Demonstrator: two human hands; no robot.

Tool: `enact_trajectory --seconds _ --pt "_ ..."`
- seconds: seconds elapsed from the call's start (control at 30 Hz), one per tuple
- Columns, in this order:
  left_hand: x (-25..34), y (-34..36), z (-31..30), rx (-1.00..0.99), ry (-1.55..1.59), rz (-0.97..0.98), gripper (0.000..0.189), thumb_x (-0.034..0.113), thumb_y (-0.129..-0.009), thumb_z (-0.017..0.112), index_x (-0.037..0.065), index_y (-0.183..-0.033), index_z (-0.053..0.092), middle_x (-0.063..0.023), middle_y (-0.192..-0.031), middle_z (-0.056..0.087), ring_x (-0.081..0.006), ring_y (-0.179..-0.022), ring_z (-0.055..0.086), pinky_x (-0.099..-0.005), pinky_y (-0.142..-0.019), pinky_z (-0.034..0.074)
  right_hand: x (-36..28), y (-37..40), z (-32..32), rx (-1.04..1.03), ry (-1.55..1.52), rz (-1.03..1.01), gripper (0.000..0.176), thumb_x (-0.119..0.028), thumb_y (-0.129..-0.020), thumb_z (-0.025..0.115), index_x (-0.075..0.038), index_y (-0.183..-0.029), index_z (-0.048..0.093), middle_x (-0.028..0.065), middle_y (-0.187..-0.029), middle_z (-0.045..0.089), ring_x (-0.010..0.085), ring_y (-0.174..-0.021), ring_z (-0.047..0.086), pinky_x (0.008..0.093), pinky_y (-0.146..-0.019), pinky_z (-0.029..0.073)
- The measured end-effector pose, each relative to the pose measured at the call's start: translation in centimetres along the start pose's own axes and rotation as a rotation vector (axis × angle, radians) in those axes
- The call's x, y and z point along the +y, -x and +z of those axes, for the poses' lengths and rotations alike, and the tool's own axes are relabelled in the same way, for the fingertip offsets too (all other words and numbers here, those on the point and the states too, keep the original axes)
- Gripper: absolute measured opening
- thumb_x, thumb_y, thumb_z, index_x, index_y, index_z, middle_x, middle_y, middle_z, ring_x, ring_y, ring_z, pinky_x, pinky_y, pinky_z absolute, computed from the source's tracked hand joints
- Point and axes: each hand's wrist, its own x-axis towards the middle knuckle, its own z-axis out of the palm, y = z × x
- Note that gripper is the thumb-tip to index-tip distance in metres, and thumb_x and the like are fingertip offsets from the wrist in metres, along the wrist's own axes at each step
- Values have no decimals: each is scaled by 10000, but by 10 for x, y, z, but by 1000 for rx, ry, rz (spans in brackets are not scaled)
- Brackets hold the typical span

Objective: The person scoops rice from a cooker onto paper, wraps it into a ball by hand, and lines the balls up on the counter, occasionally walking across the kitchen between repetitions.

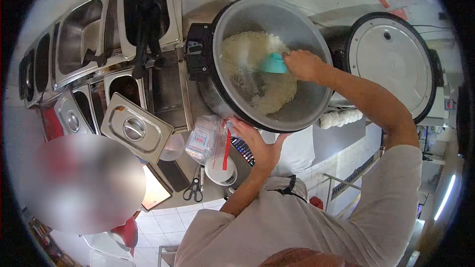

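A wide rice cooker (222, 104) with a grey inner pot fills the upper middle of the view. White rice (247, 52) lies in it in two heaps, with scattered grains between them. My right hand (303, 65) is closed around a turquoise scoop (274, 63) inside the pot, its head against the rice; its handle is hidden in the fingers. Below the cooker's near rim, my left hand (262, 146) has its fingers and thumb spread. It is against or very near the cooker's outer side; contact is hard to tell. A clear plastic bag (204, 138) with a red strip lies beside it.
Another cooker with a white-lined lid (388, 64) stands right. Left are steel food pans (81, 34), a pan lid (134, 128) and dark utensil handles (143, 44). Scissors (194, 190) and a white round object (220, 170) lie near the counter edge. Another person is lower left.
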Motion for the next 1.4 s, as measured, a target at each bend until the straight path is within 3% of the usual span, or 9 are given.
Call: enact_trajectory --seconds 0.17,0.37,0.47,0.57,0.67,0.77,0.97,1.27,1.4 --pt "-5 1 3 3 -15 45 1503 455 -703 915 21 -1568 -235 -296 -1632 -240 -456 -1530 -169 -595 -1222 -57 -14 17 28 -95 -113 -119 237 -163 -901 633 40 -1009 691 251 -1023 699 424 -946 705 501 -849 566" --pt "7 -2 -1 -43 129 -112 1533 426 -678 940 -36 -1548 -235 -337 -1611 -242 -511 -1514 -158 -667 -1189 -60 -28 13 18 -241 -291 -322 261 -218 -868 696 10 -994 687 238 -876 707 405 -871 703 490 -802 561" --pt "5 -2 2 -3 160 -70 1546 423 -680 941 -38 -1536 -262 -328 -1608 -260 -495 -1514 -177 -639 -1201 -69 -27 16 -30 -568 -460 -166 253 -224 -894 673 4 -1004 694 201 -833 715 391 -789 701 511 -746 555" --pt "10 -6 -3 -30 136 -95 1542 418 -691 939 -42 -1531 -269 -321 -1609 -263 -487 -1515 -178 -625 -1207 -67 -15 4 -31 -523 -592 -165 268 -283 -936 656 -39 -1036 705 193 -835 710 357 -790 713 490 -720 572" --pt "8 -4 -4 -42 115 -119 1547 398 -684 950 -37 -1533 -268 -323 -1608 -258 -487 -1518 -165 -635 -1202 -65 -30 -2 -3 66 -178 -237 228 -246 -931 651 -36 -1004 700 190 -804 696 332 -780 716 492 -729 578" --pt "2 -1 -3 -54 80 -122 1554 374 -675 961 -22 -1537 -269 -325 -1607 -249 -488 -1520 -152 -646 -1199 -52 -56 -4 75 356 -190 -416 245 -234 -930 641 -7 -1007 692 218 -811 687 355 -804 718 506 -752 578" --pt "10 4 -3 -45 64 -89 1552 347 -673 963 7 -1544 -275 -325 -1606 -237 -501 -1519 -123 -652 -1200 -28 -39 5 10 -290 -486 -273 251 -186 -898 636 49 -940 715 248 -885 712 385 -806 709 512 -744 560" --pt "-3 14 -4 -34 -11 -198 1461 327 -708 930 -30 -1558 -204 -322 -1633 -96 -460 -1536 -34 -545 -1242 -7 -99 -34 18 349 -546 -133 218 -167 -875 653 23 -940 737 234 -929 726 386 -865 721 481 -763 580" --pt "-1 15 -1 -36 -107 -142 1415 274 -727 926 -38 -1572 -165 -329 -1639 -109 -455 -1541 -35 -536 -1248 -15 -96 6 29 169 -502 -170 211 -180 -880 662 4 -947 740 213 -927 730 380 -871 721 478 -762 583"
